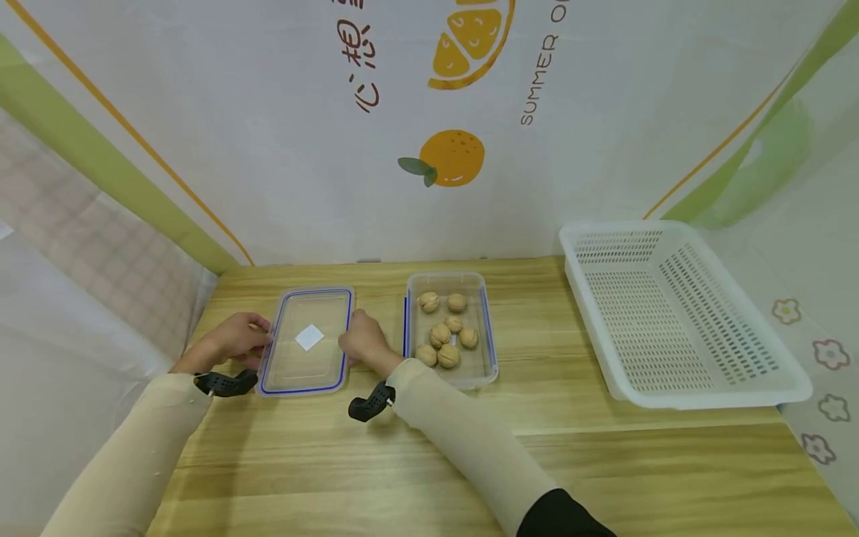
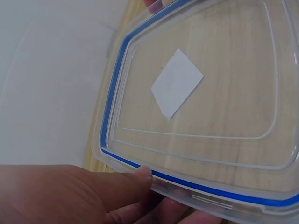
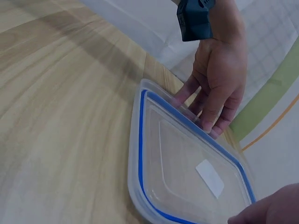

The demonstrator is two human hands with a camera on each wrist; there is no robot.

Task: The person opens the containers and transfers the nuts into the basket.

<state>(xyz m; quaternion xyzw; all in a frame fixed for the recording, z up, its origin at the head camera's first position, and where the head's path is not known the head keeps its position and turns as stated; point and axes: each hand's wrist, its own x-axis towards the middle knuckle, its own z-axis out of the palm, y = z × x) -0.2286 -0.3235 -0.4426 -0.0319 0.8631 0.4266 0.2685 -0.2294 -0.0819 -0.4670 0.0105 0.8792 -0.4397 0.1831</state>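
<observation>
A clear plastic lid (image 1: 305,369) with a blue seal and a white diamond-shaped label (image 1: 309,337) is at the left of the wooden table. My left hand (image 1: 238,340) pinches its left edge; in the left wrist view the thumb (image 2: 135,181) lies on the rim with the fingers underneath. At the opposite edge my right hand (image 1: 365,341) grips the lid, and part of that hand (image 3: 273,207) shows low in the right wrist view. Just right of my right hand, a clear container (image 1: 475,377) without a cover holds several walnuts (image 1: 440,335).
A white perforated plastic basket (image 1: 597,335) stands at the right end of the table (image 1: 537,425). Behind the table hangs a printed white cloth (image 1: 288,186), and cloth also hangs on both sides. Each wrist wears a small black device (image 1: 371,403).
</observation>
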